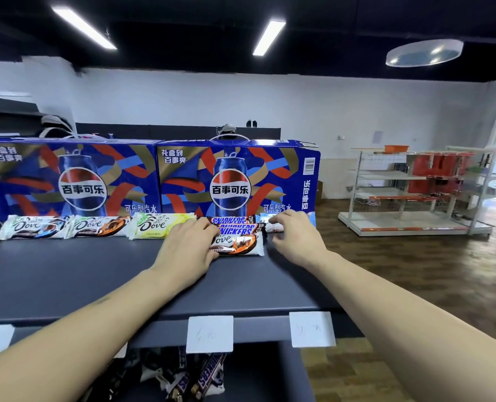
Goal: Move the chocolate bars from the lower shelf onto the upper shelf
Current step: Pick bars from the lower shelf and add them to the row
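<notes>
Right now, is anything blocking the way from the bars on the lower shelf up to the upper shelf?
The upper shelf's front lip overhangs the Snickers bars below, so they must come out forward first. On top, the near shelf surface is bare; bars line the back against the Pepsi boxes, where both hands are.

Dove bars (pixel 35 226), upper shelf: I count 4, running 9 to 12 o'clock.
Snickers bars (pixel 235 224), upper shelf: 2, stacked, 12 o'clock.
Pepsi cartons (pixel 235 178): 2 full in view.
Price tags (pixel 209 333): 2 blank-ish cards, 6 o'clock.
</notes>
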A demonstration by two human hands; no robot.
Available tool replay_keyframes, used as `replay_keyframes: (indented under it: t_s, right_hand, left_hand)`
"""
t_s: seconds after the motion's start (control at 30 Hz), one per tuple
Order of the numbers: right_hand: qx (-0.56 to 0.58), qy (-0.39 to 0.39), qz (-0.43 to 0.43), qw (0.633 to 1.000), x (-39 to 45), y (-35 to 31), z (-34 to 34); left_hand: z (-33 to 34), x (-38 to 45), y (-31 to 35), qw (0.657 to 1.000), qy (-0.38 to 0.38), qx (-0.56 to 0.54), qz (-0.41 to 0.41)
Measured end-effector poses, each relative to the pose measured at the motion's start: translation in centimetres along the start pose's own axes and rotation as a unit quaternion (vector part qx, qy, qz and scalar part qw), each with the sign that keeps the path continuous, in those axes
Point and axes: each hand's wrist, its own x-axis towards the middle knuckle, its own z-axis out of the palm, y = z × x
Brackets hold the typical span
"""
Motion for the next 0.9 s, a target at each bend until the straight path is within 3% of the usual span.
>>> replay_keyframes:
  t_s: [0.43, 0.9]
  right_hand:
    - [0.003, -0.034, -0.037, 0.999, -1.0, -7.3, 0.4]
    - [-0.003, -0.076, -0.088, 0.993, 1.1, -24.1, 6.8]
  left_hand:
    - [-3.5, -4.7, -3.9, 0.999, -0.01, 0.018, -0.034]
    - [-6.6, -13.1, -19.9, 0.995, -0.019, 0.048, -0.09]
